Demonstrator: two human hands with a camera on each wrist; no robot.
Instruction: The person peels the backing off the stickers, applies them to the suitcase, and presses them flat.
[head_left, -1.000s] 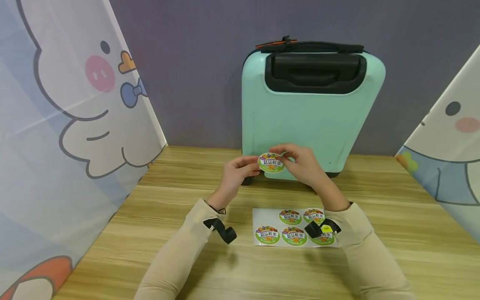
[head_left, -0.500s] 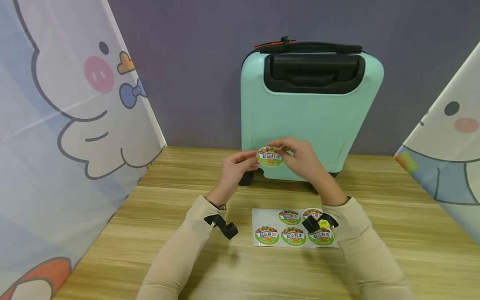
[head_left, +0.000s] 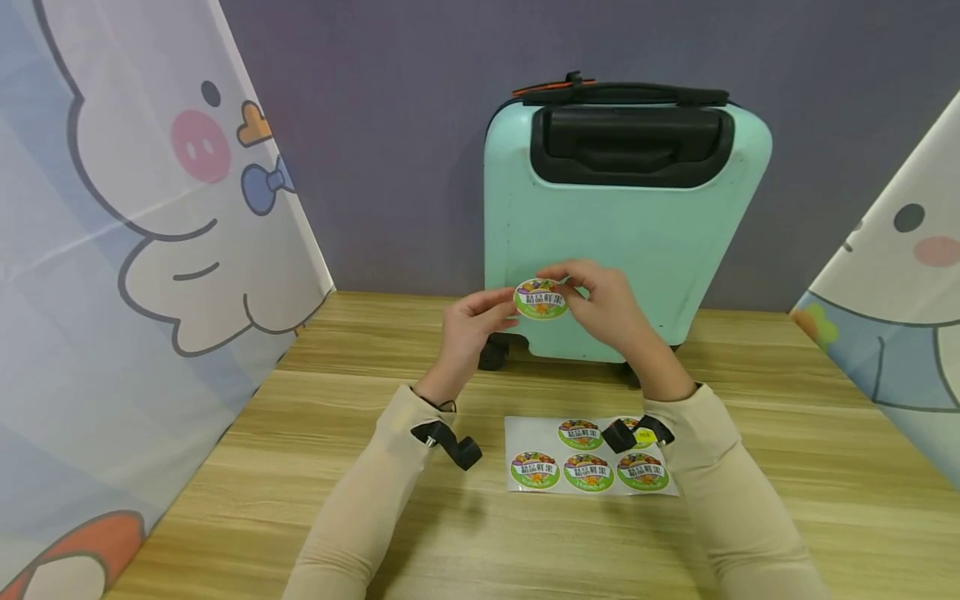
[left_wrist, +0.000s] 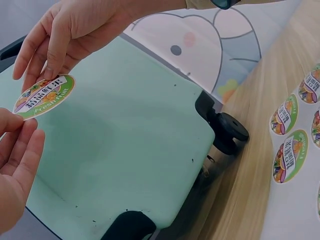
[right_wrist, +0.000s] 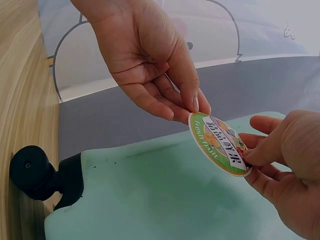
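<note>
An oval fruit sticker (head_left: 540, 300) with green and white print is stretched between both hands, in front of the lower part of a mint-green suitcase (head_left: 600, 242). My left hand (head_left: 470, 333) pinches its left edge between thumb and fingers. At its right edge, my right hand (head_left: 603, 304) pinches it too. Both wrist views show the sticker (left_wrist: 45, 97) held by its two ends, apart from the suitcase shell (right_wrist: 150, 195). Below the hands, a white sticker sheet (head_left: 528, 433) lies on the table with several like stickers and one bare spot at its upper left.
The suitcase stands upright on the wooden table (head_left: 337, 400) against a grey wall (head_left: 375, 150). Its black wheel (head_left: 492, 354) touches the tabletop. Cartoon-printed cloths (head_left: 187, 275) hang at both sides. Black wrist mounts (head_left: 453, 446) sit on the beige sleeves.
Both hands have risen slightly with the sticker, from near the suitcase's bottom edge to a little higher in front of it. The sheet and suitcase have stayed in place.
</note>
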